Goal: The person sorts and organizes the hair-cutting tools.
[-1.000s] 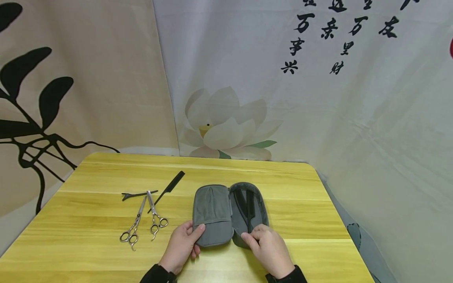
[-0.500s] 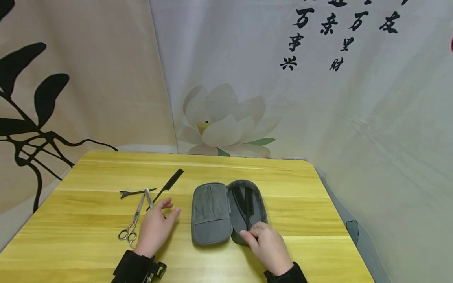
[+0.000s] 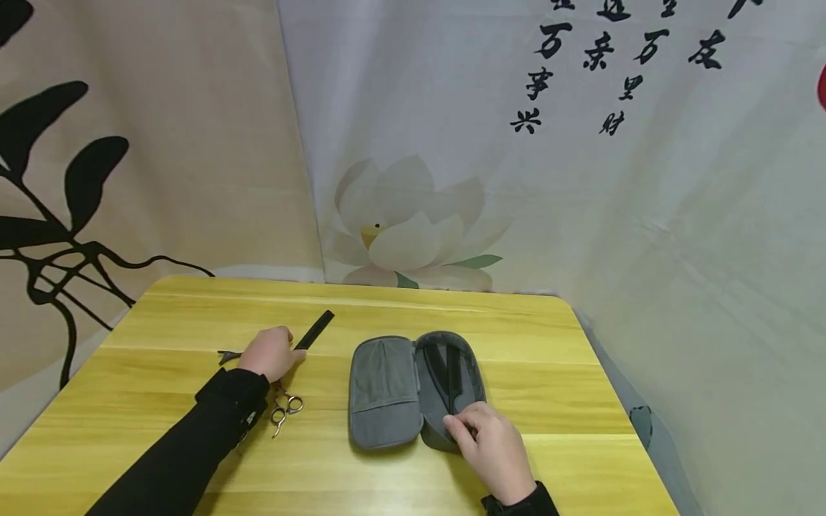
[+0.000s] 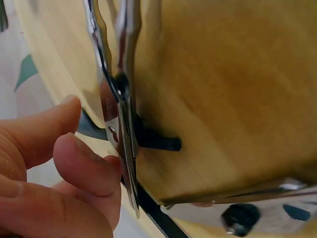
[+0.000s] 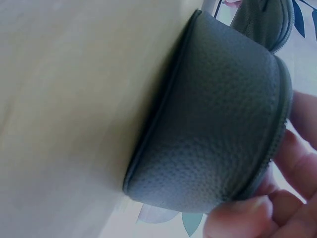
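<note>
My left hand [image 3: 267, 352] reaches over the hair tools at the left of the table, between a black hair clip [image 3: 229, 356] and a black comb [image 3: 317, 329]. In the left wrist view its fingers are bent loosely, with thumb and fingertips apart beside the scissors [image 4: 126, 144]. The handles of one pair of scissors [image 3: 287, 407] show below the hand; the sleeve covers the other pair. An unzipped grey case [image 3: 387, 426] lies spread at the middle. With thumb and fingers my right hand [image 3: 493, 448] grips its near right rim.
Inside the case's right half lie a black comb [image 3: 454, 373] and a dark curved item [image 3: 437, 365]. Printed cloth [image 3: 413, 215] hangs behind the back edge of the wooden table [image 3: 548, 387].
My left hand has let go of the case's left side and moved left and away from me, over the clip and comb. The right hand stays at the case's rim.
</note>
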`<state>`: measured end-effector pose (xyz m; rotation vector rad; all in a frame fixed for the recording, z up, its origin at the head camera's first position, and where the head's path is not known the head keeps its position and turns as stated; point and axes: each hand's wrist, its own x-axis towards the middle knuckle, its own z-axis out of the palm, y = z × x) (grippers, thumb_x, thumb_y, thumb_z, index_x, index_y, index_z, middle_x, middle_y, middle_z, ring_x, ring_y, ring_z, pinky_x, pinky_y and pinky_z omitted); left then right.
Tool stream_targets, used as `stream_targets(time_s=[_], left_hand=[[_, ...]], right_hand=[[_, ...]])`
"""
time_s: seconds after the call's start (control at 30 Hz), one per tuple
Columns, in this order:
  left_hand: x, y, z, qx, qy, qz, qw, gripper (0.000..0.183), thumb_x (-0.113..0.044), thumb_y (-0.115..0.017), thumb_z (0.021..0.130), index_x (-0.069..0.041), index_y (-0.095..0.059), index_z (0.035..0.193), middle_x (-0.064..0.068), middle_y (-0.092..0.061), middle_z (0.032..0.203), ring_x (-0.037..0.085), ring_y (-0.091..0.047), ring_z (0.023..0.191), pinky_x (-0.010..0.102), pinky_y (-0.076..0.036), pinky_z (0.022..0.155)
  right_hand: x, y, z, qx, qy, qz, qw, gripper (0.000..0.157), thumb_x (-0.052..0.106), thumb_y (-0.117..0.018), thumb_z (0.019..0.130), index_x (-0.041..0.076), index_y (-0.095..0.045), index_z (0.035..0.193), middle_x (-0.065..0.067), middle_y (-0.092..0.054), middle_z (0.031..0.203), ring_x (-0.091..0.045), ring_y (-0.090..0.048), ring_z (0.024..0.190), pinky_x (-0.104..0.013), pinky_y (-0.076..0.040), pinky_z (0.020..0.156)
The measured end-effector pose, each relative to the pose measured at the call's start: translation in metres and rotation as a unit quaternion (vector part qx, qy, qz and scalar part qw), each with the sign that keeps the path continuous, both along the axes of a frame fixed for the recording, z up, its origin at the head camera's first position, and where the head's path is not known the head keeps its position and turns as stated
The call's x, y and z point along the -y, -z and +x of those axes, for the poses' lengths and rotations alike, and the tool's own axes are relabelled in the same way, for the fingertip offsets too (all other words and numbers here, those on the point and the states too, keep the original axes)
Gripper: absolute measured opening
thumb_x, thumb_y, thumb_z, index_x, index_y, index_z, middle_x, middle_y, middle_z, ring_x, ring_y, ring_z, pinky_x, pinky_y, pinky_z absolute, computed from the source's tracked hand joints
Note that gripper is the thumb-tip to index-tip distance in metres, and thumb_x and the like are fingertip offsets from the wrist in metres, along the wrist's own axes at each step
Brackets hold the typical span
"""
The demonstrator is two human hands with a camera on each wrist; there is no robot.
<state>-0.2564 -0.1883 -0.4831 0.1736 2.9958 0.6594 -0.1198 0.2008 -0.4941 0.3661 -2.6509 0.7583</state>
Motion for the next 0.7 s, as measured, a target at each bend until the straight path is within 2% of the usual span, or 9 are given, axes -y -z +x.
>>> stream_targets(time_s=[0.17, 0.33, 0.53, 0.7], left_hand=[[0.002, -0.001, -0.01, 0.019, 0.012, -0.019, 0.9996, 0.031, -0.021, -0.078, 0.085, 0.008, -0.068, 0.091, 0.018, -0.066, 0.08, 0.026, -0.057, 0.065, 0.042, -0.051, 0.061], [0.0, 0.001, -0.016, 0.036, 0.017, -0.008, 0.9992, 0.022, -0.018, -0.078, 0.084, 0.001, -0.071, 0.074, 0.012, -0.065, 0.072, 0.022, -0.054, 0.062, 0.038, -0.048, 0.058], [-0.005, 0.002, -0.018, 0.047, 0.029, 0.002, 0.9985, 0.012, -0.013, -0.077, 0.085, -0.001, -0.076, 0.08, 0.009, -0.07, 0.076, 0.019, -0.057, 0.062, 0.037, -0.052, 0.06], [-0.013, -0.001, -0.017, 0.059, 0.047, -0.026, 0.9968, 0.01, -0.007, -0.071, 0.086, 0.002, -0.068, 0.082, 0.009, -0.064, 0.077, 0.022, -0.054, 0.065, 0.038, -0.05, 0.063]], right_hand=[[0.001, -0.001, -0.001, 0.001, -0.001, -0.002, 1.0, 0.016, 0.031, -0.078, 0.086, 0.03, -0.071, 0.071, 0.018, -0.057, 0.079, 0.004, -0.049, 0.062, -0.021, -0.047, 0.051], [0.002, -0.003, 0.0, 0.002, 0.0, -0.001, 1.0, 0.016, 0.03, -0.078, 0.086, 0.03, -0.071, 0.071, 0.018, -0.057, 0.079, 0.003, -0.049, 0.061, -0.02, -0.047, 0.05], [0.002, -0.004, 0.001, 0.004, 0.001, 0.0, 1.0, 0.016, 0.031, -0.079, 0.086, 0.03, -0.071, 0.071, 0.018, -0.057, 0.079, 0.003, -0.049, 0.061, -0.021, -0.047, 0.05], [0.001, -0.002, 0.001, 0.008, 0.002, -0.001, 1.0, 0.018, 0.031, -0.078, 0.086, 0.031, -0.07, 0.07, 0.018, -0.057, 0.078, 0.003, -0.049, 0.062, -0.021, -0.047, 0.051]])
